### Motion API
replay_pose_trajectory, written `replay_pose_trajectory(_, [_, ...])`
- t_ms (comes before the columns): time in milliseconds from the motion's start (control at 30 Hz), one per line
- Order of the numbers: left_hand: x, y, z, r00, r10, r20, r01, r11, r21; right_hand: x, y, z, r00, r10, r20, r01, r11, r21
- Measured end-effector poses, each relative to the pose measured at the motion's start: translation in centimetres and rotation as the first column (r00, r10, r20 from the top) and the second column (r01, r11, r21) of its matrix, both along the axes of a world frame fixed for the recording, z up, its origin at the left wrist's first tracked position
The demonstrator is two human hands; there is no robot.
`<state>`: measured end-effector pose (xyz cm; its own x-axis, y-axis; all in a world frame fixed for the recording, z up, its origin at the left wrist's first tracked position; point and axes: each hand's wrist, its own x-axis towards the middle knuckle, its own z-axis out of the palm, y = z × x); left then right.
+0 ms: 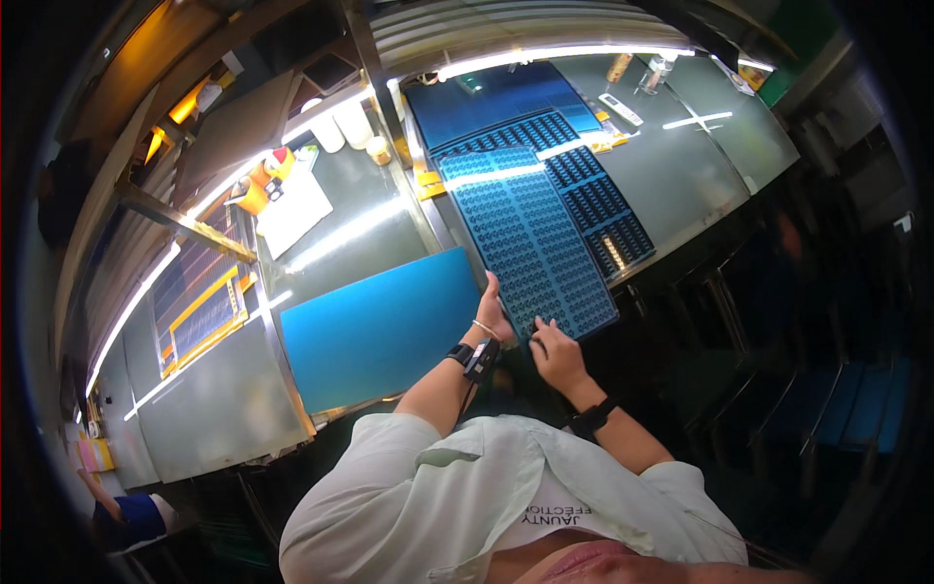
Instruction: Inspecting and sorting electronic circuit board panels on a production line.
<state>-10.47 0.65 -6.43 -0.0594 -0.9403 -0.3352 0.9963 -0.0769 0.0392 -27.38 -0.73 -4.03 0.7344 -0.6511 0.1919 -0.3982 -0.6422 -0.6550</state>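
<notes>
A long blue sheet (516, 219) printed with rows of small dark shapes lies tilted over the bench's front edge, its near end sticking out toward me. My left hand (494, 313) grips the sheet's left edge near that end, thumb up along the side. Bent fingers of my right hand (558, 355) press together at the sheet's near left corner; whatever is between their tips is too small to make out. Beneath the sheet's right side lies a darker panel (593, 190) with similar rows. To my left, a plain blue sheet (379, 326) rests on the bench.
Behind the panels lies a dark blue glossy sheet (486, 97). White bottles (353, 127), an orange cup (251, 198) and white paper (297, 216) stand or lie at the back left. A metal post (368, 68) rises between bench sections. At far left is a yellow-edged frame (206, 316).
</notes>
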Motion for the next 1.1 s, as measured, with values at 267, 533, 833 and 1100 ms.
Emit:
replay_pose_trajectory(267, [0.9, -2.6, -7.7, 0.863, -0.245, 0.442, -0.035, 0.844, 0.535, -0.3, -11.1, 16.7, 0.952, -0.209, -0.225, 0.075, 0.869, -0.49])
replay_pose_trajectory(533, [1.4, -1.4, -4.4, 0.817, -0.159, 0.554, -0.097, 0.91, 0.404, 0.2, -4.0, 25.8, 0.952, 0.165, -0.257, -0.295, 0.71, -0.64])
replay_pose_trajectory(833, [21.2, 26.5, 0.1, 0.966, 0.244, 0.081, -0.186, 0.881, -0.435, 3.0, 1.8, 6.9, 0.947, 0.285, 0.149, -0.3, 0.95, 0.088])
replay_pose_trajectory(1100, [25.5, 37.5, 1.5, 0.735, -0.07, 0.675, -0.302, 0.857, 0.417, 4.1, 10.3, -3.8, 0.81, -0.587, -0.015, 0.252, 0.325, 0.911])
